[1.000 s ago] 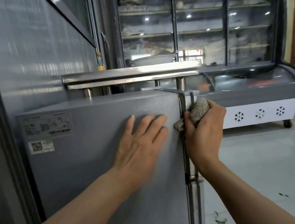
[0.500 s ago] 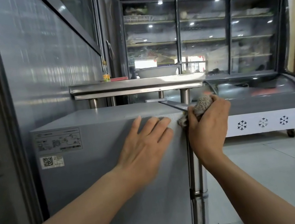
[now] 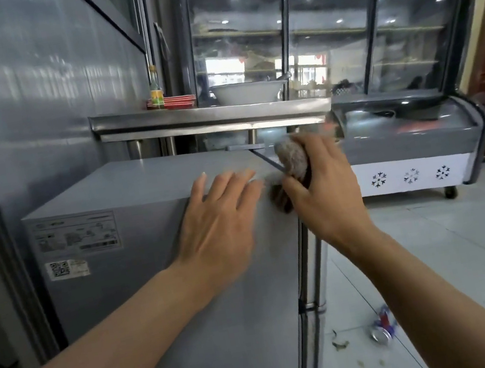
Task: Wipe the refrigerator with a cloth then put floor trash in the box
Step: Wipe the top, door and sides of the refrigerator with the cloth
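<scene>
Left hand (image 3: 224,219) lies flat, fingers straight and together, on the grey metal refrigerator (image 3: 158,263); right hand (image 3: 322,192) clutches a bunched, upright grey-brown cloth (image 3: 292,159) beyond its fingertips.

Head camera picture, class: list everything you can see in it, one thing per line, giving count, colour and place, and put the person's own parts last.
refrigerator: one, grey, front left, labels on its side.
cloth: one, grey-brown, at the refrigerator's top right corner.
crushed can: one, blue, red and silver, on the floor right of the refrigerator.
scraps: a few, dark, on the floor beside the can.
steel shelf: one, silver, behind the refrigerator.
bowl: one, white, on the shelf.
bottle: one, yellow-labelled, on the shelf's left.
display cooler: one, glass-doored, background.
chest freezer: one, grey and white, right.
left hand: flat on the refrigerator.
right hand: grips the cloth.
</scene>
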`<state>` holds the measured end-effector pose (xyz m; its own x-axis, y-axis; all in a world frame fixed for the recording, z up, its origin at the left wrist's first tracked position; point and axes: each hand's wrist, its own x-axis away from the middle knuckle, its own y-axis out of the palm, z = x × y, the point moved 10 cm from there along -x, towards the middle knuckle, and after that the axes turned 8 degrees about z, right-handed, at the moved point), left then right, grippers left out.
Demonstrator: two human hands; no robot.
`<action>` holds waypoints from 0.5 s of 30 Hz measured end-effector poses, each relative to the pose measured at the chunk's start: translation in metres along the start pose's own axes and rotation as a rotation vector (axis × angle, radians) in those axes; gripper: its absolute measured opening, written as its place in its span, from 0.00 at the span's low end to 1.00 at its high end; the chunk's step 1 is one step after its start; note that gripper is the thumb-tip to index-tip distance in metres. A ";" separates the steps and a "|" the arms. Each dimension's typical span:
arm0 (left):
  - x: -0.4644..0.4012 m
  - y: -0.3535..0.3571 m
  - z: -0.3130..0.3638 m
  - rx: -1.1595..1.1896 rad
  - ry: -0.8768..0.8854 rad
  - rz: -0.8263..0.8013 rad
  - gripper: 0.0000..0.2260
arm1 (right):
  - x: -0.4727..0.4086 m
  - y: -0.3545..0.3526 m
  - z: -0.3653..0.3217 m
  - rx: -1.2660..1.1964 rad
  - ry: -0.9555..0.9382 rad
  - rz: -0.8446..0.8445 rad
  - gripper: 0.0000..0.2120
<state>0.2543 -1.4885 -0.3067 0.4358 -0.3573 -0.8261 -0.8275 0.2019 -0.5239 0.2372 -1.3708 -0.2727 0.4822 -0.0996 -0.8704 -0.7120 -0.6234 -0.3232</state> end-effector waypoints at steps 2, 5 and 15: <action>0.000 0.003 -0.003 0.035 -0.035 -0.027 0.24 | 0.015 0.013 -0.009 0.133 -0.098 -0.064 0.24; 0.000 0.006 -0.006 0.078 -0.072 -0.071 0.24 | 0.022 0.016 -0.011 0.183 -0.136 -0.039 0.21; -0.001 0.011 -0.007 0.124 -0.119 -0.414 0.35 | 0.012 -0.009 -0.013 0.115 -0.054 -0.090 0.11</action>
<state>0.2423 -1.4922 -0.3103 0.7648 -0.3252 -0.5562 -0.5294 0.1748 -0.8302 0.2555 -1.3766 -0.2751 0.5205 -0.0032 -0.8539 -0.7224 -0.5347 -0.4384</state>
